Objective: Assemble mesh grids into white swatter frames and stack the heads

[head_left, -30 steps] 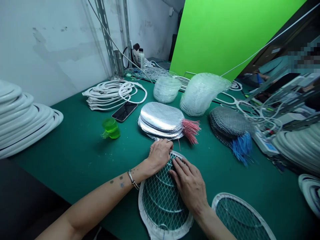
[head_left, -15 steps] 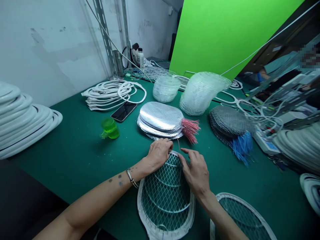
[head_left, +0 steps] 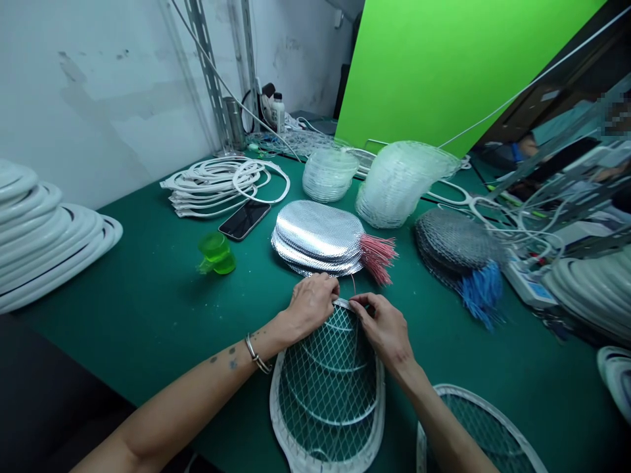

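Observation:
A white-rimmed oval racket head with wire mesh [head_left: 328, 394] lies on the green mat directly in front of me. My left hand [head_left: 310, 307] grips the top of its rim, and a metal bangle circles that wrist. My right hand [head_left: 382, 328] pinches the rim [head_left: 342, 303] close by, with its fingertips near a thin red wire [head_left: 353, 284]. Just above my hands sits a stack of silver perforated mesh ovals [head_left: 315, 236] with a pink wire bundle [head_left: 378, 258]. A second racket head [head_left: 486, 430] lies under my right forearm.
A grey mesh stack with blue wires [head_left: 456, 246] lies to the right. Clear mesh stacks [head_left: 401, 187], white coiled frames [head_left: 221, 187], a phone [head_left: 245, 219] and a green cup [head_left: 215, 253] stand farther along the green mat [head_left: 148, 295]. Cables and a power strip [head_left: 530, 289] crowd the right.
My right hand has lifted off the mesh and moved up to pinch the rim. The racket head has shifted slightly on the mat, and my left hand stays on the rim.

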{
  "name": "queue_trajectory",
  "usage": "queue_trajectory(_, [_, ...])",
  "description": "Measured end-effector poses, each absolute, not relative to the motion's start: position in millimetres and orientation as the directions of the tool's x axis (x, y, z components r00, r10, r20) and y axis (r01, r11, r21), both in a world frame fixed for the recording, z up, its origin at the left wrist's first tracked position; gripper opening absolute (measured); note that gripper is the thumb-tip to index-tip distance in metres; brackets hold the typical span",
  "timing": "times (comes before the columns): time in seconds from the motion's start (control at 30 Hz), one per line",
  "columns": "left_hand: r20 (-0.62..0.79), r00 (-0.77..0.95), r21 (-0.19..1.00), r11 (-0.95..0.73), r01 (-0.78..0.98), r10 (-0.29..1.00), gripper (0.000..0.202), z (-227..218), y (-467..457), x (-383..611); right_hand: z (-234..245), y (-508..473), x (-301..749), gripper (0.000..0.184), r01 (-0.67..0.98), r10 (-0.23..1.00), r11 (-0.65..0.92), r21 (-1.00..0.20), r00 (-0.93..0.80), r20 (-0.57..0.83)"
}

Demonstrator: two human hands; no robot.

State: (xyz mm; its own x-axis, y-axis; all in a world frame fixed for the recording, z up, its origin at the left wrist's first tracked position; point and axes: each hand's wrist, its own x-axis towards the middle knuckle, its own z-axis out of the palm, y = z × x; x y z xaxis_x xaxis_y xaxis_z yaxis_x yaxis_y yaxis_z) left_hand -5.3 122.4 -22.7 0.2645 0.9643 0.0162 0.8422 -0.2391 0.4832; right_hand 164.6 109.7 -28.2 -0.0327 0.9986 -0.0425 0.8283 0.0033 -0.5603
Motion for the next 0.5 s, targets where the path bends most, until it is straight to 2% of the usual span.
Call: queue_trajectory(0.5, [-0.014,0.309,0.471,-0.266,0.841,0.951,0.011,-19,121,-4,-39,109,167,0.019,0.852,0.992,0.122,-0.509,-0.126,0.028])
